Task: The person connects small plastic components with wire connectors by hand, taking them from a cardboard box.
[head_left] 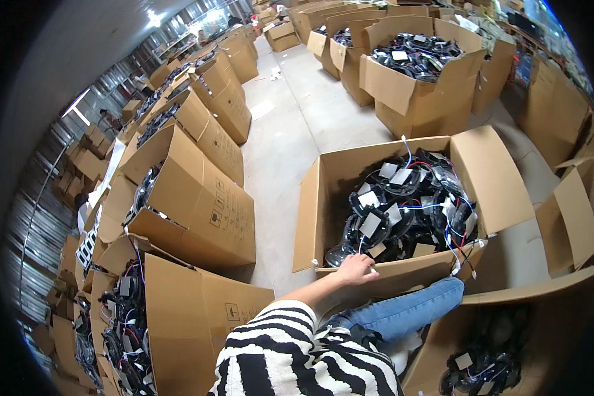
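My left hand (358, 269) is at the near edge of an open cardboard box (402, 267), its fingers curled together. A small pale thing shows at the fingertips, too small to name. Heaped in this box are black plastic parts (402, 204) with clear glossy covers, white labels and red, blue and white wires. A loose bundle of wires with white connectors (457, 267) hangs over the box's near right edge. My jeans-clad leg (402, 307) is stretched along the near side of the box. My right hand does not show.
A row of tall cardboard boxes (204, 198) lines the left side, filled with similar parts. Another full box (422, 109) stands behind mine. Near right, a deep box (541, 343) holds several black parts. A concrete aisle (290, 112) with scattered paper runs between the rows.
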`<control>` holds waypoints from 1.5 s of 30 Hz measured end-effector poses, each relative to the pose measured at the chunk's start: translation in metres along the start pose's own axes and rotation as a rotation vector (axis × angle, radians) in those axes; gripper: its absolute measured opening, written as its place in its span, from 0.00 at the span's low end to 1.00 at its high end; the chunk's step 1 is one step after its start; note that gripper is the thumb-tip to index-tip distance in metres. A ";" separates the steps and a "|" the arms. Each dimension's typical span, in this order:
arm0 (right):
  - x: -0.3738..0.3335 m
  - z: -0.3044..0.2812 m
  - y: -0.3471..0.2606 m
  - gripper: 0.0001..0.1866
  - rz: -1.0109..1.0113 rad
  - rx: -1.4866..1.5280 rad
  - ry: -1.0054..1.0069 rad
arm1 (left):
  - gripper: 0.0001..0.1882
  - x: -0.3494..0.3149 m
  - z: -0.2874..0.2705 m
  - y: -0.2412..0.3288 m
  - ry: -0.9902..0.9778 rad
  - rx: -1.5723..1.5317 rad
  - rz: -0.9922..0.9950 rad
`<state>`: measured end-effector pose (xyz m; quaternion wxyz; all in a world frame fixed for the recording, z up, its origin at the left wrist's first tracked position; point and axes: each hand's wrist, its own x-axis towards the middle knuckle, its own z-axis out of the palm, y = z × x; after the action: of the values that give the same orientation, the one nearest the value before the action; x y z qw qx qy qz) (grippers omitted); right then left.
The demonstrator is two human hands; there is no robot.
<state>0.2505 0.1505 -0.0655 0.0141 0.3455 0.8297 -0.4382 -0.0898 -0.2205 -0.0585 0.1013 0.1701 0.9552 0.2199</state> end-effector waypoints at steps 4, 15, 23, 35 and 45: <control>-0.015 0.020 0.061 0.07 -0.183 -0.350 0.195 | 0.23 -0.004 0.019 -0.014 0.099 0.005 -0.014; -0.016 0.044 0.102 0.11 -0.171 -0.619 0.311 | 0.12 -0.004 0.027 -0.005 0.211 0.062 -0.041; -0.012 0.047 0.119 0.11 -0.716 -0.605 0.629 | 0.11 -0.006 0.023 -0.001 0.207 0.084 -0.061; -0.043 0.045 0.014 0.10 -0.159 -0.504 0.476 | 0.13 -0.006 0.028 -0.003 0.243 0.092 -0.073; -0.041 0.044 0.022 0.08 -0.137 -0.530 0.433 | 0.13 -0.004 0.027 0.000 0.218 0.098 -0.084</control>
<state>0.2826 0.1038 -0.0951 -0.1025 0.3581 0.9198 -0.1238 -0.0786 -0.2114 -0.0816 -0.0024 0.1096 0.9765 0.1858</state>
